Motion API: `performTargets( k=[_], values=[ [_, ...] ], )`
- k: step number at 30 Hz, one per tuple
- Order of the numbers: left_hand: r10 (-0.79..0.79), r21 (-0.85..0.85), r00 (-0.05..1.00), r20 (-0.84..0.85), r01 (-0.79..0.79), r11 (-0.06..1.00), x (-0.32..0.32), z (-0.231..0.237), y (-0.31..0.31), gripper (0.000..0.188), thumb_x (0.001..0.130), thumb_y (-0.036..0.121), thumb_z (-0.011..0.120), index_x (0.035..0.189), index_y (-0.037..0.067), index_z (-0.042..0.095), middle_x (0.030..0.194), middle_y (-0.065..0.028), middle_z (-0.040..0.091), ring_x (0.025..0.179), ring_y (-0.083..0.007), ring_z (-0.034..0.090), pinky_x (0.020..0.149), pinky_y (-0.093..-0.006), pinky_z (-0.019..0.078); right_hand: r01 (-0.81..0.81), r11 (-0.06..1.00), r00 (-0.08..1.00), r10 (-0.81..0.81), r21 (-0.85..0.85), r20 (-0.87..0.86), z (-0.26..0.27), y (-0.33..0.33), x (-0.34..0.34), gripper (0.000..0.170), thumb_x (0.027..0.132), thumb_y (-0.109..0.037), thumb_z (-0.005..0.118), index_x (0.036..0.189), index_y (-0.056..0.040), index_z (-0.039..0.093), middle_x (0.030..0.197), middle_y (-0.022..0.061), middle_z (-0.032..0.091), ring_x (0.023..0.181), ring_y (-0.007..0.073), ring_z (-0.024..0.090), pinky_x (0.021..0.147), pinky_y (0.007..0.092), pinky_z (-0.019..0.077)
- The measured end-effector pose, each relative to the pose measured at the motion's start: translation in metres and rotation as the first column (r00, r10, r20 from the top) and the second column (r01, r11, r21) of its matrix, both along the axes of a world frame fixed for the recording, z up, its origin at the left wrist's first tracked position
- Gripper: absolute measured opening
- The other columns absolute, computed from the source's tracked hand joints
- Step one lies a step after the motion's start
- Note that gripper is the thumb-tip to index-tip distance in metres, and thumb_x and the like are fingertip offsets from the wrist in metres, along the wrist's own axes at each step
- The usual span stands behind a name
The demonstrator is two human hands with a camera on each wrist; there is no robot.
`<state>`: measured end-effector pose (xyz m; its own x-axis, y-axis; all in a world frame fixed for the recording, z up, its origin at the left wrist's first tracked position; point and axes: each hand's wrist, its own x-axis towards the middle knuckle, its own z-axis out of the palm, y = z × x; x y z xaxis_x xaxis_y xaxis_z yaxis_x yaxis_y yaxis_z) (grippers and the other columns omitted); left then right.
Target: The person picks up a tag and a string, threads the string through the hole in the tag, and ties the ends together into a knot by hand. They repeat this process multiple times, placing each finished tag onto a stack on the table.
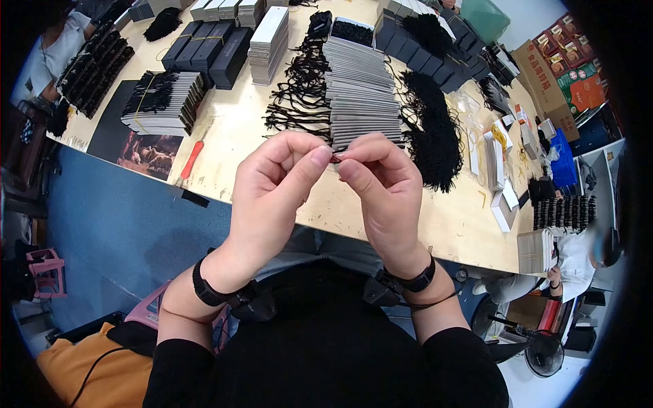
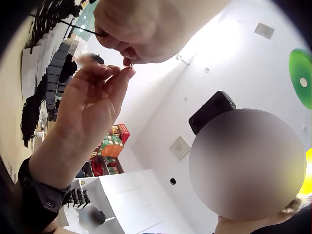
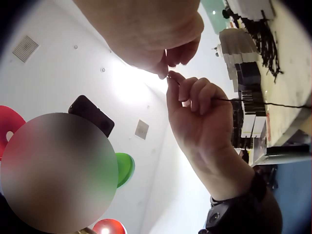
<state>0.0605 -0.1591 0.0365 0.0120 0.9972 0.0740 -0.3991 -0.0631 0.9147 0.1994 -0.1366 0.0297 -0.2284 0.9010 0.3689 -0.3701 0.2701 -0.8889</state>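
Both hands meet fingertip to fingertip over the table's near edge. My left hand [image 1: 266, 194] pinches a thin black cord [image 3: 275, 104] between thumb and forefinger; the cord trails out behind its curled fingers in the right wrist view. With thumb and forefinger, my right hand [image 1: 393, 187] pinches the cord's end, where a small dark reddish bit [image 1: 335, 160] shows between the fingertips. Just beyond the hands lies a row of grey-edged card stacks [image 1: 364, 88] with black cords [image 1: 299, 95] spread along its left side.
A heap of black cords [image 1: 432, 136] lies right of the row. A red-handled tool [image 1: 193, 158] and a banded bundle [image 1: 160, 105] are at the left. Dark boxes [image 1: 228, 58] and a white stack [image 1: 269, 47] stand farther back. Another person [image 1: 578, 265] sits at the right.
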Motion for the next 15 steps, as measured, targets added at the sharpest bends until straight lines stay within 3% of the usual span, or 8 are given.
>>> performTargets(
  k=[2, 4, 7, 11, 13, 15],
  values=[
    [-0.022, 0.018, 1.0, 0.001, 0.022, 1.0, 0.0, -0.001, 0.0, 0.012, 0.086, 0.012, 0.055, 0.091, 0.001, 0.057, 0.063, 0.0077, 0.047, 0.054, 0.0016, 0.034, 0.048, -0.0142, 0.0254, -0.008, 1.0, 1.0, 0.008, -0.007, 0.015, 0.0, 0.0, 0.003, 0.009, 0.08, -0.001, 0.06, 0.088, 0.0006, 0.057, 0.086, 0.0043, 0.056, 0.079, 0.0086, 0.054, 0.072, 0.0203, 0.0443],
    [-0.023, 0.024, 1.0, -0.002, 0.023, 0.999, 0.001, -0.002, 0.0, 0.012, 0.086, 0.012, 0.055, 0.09, 0.001, 0.057, 0.063, 0.0074, 0.047, 0.054, 0.0013, 0.035, 0.048, -0.0145, 0.0256, -0.148, 0.97, 0.986, 0.129, -0.192, -0.105, 0.003, 0.001, 0.007, 0.01, 0.08, -0.004, 0.06, 0.09, 0.0, 0.058, 0.088, 0.0049, 0.058, 0.079, 0.0088, 0.054, 0.072, 0.0209, 0.0447],
    [-0.06, 0.046, 0.998, -0.012, 0.061, 0.997, 0.002, -0.003, -0.002, 0.011, 0.086, 0.012, 0.056, 0.089, 0.001, 0.057, 0.063, 0.0069, 0.047, 0.055, 0.0008, 0.035, 0.049, -0.0149, 0.0262, -0.136, 0.959, 0.989, 0.119, -0.247, -0.084, 0.006, -0.001, 0.008, 0.012, 0.08, -0.006, 0.061, 0.091, -0.0005, 0.058, 0.09, 0.0055, 0.06, 0.08, 0.0092, 0.055, 0.073, 0.0216, 0.0448],
    [-0.105, 0.076, 0.988, -0.113, 0.114, 0.991, -0.001, -0.005, -0.004, 0.011, 0.086, 0.011, 0.056, 0.089, 0.001, 0.056, 0.066, 0.0051, 0.051, 0.055, 0.0004, 0.035, 0.05, -0.015, 0.0274, -0.211, 0.95, 0.976, 0.192, -0.23, -0.102, -0.002, 0.003, 0.012, 0.013, 0.08, -0.006, 0.061, 0.091, -0.0011, 0.058, 0.088, 0.0045, 0.059, 0.081, 0.0095, 0.055, 0.073, 0.022, 0.0449],
    [-0.111, 0.086, 0.986, -0.122, 0.122, 0.989, -0.001, -0.005, -0.005, 0.011, 0.086, 0.011, 0.056, 0.089, 0.0, 0.056, 0.068, 0.0038, 0.054, 0.056, 0.0006, 0.036, 0.05, -0.0149, 0.0279, -0.192, 0.976, 0.98, 0.186, -0.1, -0.067, -0.006, 0.003, 0.012, 0.012, 0.079, -0.005, 0.061, 0.09, -0.0018, 0.058, 0.089, 0.0043, 0.057, 0.079, 0.0087, 0.054, 0.07, 0.0211, 0.0447],
    [-0.119, 0.096, 0.984, -0.131, 0.132, 0.987, -0.002, -0.006, -0.005, 0.011, 0.086, 0.01, 0.056, 0.089, 0.0, 0.056, 0.07, 0.0026, 0.056, 0.056, 0.0008, 0.037, 0.05, -0.0148, 0.0283, -0.2, 0.975, 0.979, 0.194, -0.1, -0.07, -0.008, 0.002, 0.011, 0.011, 0.08, -0.006, 0.061, 0.089, -0.0021, 0.058, 0.09, 0.0043, 0.056, 0.076, 0.0082, 0.052, 0.067, 0.0205, 0.0441]
  ],
)
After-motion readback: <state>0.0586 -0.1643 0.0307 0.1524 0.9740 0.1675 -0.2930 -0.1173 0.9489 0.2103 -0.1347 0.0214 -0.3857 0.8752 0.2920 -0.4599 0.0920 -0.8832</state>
